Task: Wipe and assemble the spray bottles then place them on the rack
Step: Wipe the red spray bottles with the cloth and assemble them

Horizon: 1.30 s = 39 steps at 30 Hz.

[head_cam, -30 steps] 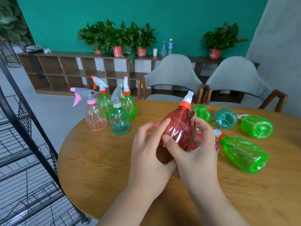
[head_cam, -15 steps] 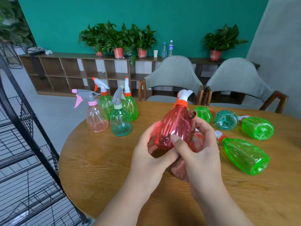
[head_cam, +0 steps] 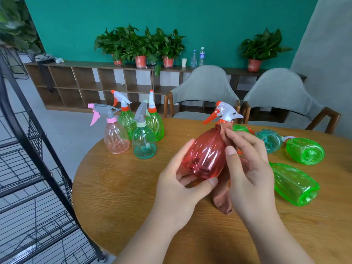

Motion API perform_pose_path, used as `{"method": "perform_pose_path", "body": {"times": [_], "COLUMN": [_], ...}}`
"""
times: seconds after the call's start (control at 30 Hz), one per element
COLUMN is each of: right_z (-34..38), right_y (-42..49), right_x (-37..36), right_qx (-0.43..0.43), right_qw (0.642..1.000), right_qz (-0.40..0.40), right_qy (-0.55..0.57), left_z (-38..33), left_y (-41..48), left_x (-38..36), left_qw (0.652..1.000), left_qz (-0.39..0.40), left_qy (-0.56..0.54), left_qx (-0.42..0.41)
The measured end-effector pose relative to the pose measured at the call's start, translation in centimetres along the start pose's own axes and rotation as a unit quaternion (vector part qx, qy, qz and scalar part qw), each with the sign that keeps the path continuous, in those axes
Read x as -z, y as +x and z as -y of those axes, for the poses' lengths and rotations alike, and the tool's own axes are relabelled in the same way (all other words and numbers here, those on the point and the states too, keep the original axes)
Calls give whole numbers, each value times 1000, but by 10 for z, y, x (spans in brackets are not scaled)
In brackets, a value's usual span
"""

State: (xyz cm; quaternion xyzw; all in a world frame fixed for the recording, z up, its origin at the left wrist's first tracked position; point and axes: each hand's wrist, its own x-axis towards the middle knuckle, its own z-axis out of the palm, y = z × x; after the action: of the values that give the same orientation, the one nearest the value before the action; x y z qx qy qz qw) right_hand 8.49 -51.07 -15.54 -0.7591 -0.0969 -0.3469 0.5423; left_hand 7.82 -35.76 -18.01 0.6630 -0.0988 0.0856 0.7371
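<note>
Left edge of frame: black wire rack (head_cam: pixel 28 168) is standing on the grey floor. Its slanted post is running just beside the rounded rim of the wooden bench (head_cam: pixel 118 197), with a strip of floor showing between them. Bare wood is lying open across the lower left of the bench.

Centre left, near the far rim: four bottles are standing upright in a tight cluster. Pink bottle (head_cam: pixel 116 139), with a grey trigger, and standing teal bottle (head_cam: pixel 143 143) are in front. Left green bottle (head_cam: pixel 126 121) and right green bottle (head_cam: pixel 155 124) are behind.

Centre: left hand (head_cam: pixel 179 189) is cupping the base of the red bottle (head_cam: pixel 205 155), thumb under the bottom edge and fingers curling round the far side. The red bottle is being held clear of the bench. It is tilting, with its white-and-orange trigger head on and pointing upper left. The body is translucent and ribbed, and is catching the light.

A pinkish-brown cloth (head_cam: pixel 222 202) is hanging from the neck down behind the bottle, its end close to the wood.

Right hand (head_cam: pixel 249 178) is pinching the cloth against the neck with its fingertips, thumb pressing flat on the bottle's side.

Right: lying teal bottle (head_cam: pixel 269 139), far green bottle (head_cam: pixel 304 151) and near green bottle (head_cam: pixel 293 185) are lying on their sides, well apart.

Top: two grey chairs (head_cam: pixel 203 92) are crowding the far rim. A low shelf (head_cam: pixel 85 82) with potted plants (head_cam: pixel 141 44) is lining the teal wall.
</note>
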Motion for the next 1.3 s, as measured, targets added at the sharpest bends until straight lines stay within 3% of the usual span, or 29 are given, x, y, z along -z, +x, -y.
{"method": "perform_pose_path", "body": {"times": [0.3,0.53,0.8,0.93,1.17,1.3], "right_z": [5,6,9,7,12,18], "right_y": [-21,2,-26,-26,6,-15], "right_x": [-11,0,-13,-14,1,-12], "right_qx": [157,97,175,209,108,135], "right_qw": [973,983,961,954,973,962], "right_qz": [14,24,51,62,46,61], "right_qy": [-168,-155,-206,-205,-199,-229], "left_z": [7,13,15,15,19,21], "left_y": [8,1,7,11,3,7], "left_x": [2,-1,1,4,-1,-1], "left_qw": [996,979,972,982,974,969], "left_qz": [-68,-72,-136,-123,-74,-107], "left_qy": [22,138,134,84,138,137], "left_qx": [-57,-135,-137,-114,-163,-178]}}
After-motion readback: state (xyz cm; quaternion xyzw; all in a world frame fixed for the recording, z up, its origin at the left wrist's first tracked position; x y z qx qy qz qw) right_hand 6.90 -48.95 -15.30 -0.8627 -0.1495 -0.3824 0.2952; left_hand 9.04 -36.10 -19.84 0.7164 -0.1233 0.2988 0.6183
